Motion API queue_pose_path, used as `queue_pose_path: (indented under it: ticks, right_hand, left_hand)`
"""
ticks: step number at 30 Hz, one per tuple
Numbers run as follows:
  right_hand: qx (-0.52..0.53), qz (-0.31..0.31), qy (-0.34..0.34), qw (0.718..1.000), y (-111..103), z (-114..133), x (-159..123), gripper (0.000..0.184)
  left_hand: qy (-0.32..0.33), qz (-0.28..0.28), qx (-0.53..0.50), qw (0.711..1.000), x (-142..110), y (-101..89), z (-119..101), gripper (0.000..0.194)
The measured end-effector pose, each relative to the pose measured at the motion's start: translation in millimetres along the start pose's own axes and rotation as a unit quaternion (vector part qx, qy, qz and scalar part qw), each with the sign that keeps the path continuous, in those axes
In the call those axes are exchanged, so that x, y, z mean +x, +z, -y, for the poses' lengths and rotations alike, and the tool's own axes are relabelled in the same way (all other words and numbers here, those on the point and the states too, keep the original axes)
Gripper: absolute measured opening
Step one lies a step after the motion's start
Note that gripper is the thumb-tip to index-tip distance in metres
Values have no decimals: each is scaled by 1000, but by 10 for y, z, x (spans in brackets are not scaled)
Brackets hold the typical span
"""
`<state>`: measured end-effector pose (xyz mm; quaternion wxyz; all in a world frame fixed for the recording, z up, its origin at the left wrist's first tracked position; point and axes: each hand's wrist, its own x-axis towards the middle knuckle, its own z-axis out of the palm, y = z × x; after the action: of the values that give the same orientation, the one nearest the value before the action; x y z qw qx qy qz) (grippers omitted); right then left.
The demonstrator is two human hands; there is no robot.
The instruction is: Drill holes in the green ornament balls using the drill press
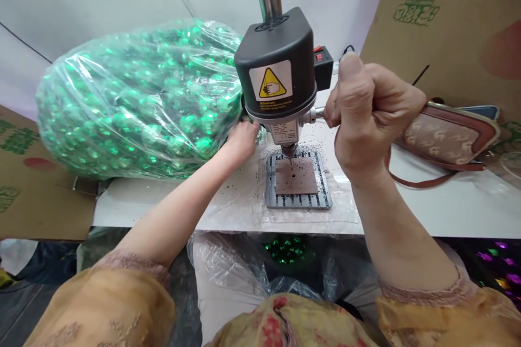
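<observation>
A small bench drill press (277, 73) with a black motor head and a yellow warning sticker stands on the white table (448, 211). Its bit hangs over a brown pad on the grey slotted base (298, 201). My right hand (368, 111) is closed in a fist round the press's feed lever, thumb up. My left hand (241, 140) reaches behind the drill head to the mouth of a big clear plastic bag of green faceted beads (134, 103); its fingers are hidden behind the machine.
Cardboard boxes stand at the far right (456, 16) and the left (28, 173). A brown patterned purse (445, 133) lies on the table to the right. Black drilling dust speckles the table round the base. A bag holding green beads (287, 248) hangs below the table edge.
</observation>
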<state>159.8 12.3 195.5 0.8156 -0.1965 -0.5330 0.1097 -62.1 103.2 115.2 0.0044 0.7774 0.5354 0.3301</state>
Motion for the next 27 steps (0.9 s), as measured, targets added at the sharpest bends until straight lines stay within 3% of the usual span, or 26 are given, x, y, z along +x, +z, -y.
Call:
queue_pose_path:
  ticks: [2,4,7,9,11,13,15,16,18,24,27]
  right_hand:
    - [5,-2,2,1000,-2,8,-4,52]
    - [8,1,8,1000,-3,19,-6,50]
    - [23,2,10,1000,0,29,-6,49]
    - [31,-2,12,999,5,28,-5,49]
    - [33,-5,15,999,12,21,-3,49]
    - [36,-6,14,999,17,10,-2,49]
    - [41,-5,4,999,18,-1,-1,49]
    - [43,-5,0,999,17,-5,-1,49]
    - [42,-2,-1,999,13,-9,-3,48]
    - [51,-1,-3,999,-2,-4,-10,48]
    - [51,3,2,999,-5,-5,-13,48]
  left_hand:
    - [25,41,73,996,-207,-122,-148,29]
    - [53,33,83,995,-449,-212,-323,37]
    - [45,-13,-45,998,-836,-211,-554,38]
    - [-34,-20,-204,978,-1063,-105,-643,37]
    - [-167,-19,-375,912,-1218,48,-674,40]
    - [-289,-19,-500,816,-1283,194,-665,45]
    - [-351,-18,-567,745,-1272,294,-640,48]
    - [-360,-17,-585,727,-1252,324,-628,49]
    - [-356,-16,-591,724,-1208,357,-610,52]
    - [-288,-6,-529,798,-1197,398,-585,60]
    - [-275,12,-536,798,-1212,405,-590,56]
